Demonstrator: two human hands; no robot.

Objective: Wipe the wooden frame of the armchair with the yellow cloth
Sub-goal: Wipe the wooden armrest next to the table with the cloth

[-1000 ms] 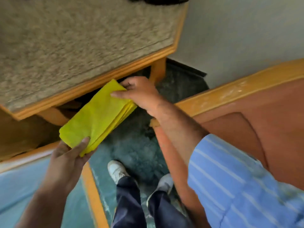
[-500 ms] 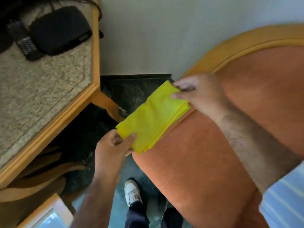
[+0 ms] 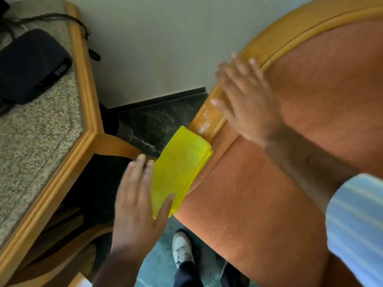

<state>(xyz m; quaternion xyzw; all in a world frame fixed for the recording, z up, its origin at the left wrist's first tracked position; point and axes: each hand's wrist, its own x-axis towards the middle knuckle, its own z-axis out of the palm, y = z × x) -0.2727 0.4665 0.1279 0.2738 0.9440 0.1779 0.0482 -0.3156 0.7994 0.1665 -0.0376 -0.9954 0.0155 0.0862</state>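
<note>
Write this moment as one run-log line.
stage: wiping barely begun | left hand: grip on yellow cloth | cloth: folded, against wooden frame | right hand: open, flat on frame | frame: whitish specks

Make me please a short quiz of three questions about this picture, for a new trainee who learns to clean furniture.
1. True or false: the right hand holds the yellow cloth.
2. Which thing lies on the side table? A) a black device B) a red cup C) a white plate
3. Fill in: the white marks show on the wooden ______ of the armchair, just above the cloth.

Key
1. False. The left hand has the grip on the cloth; the right hand lies open on the wooden frame.
2. A, the black device.
3. frame.
</note>
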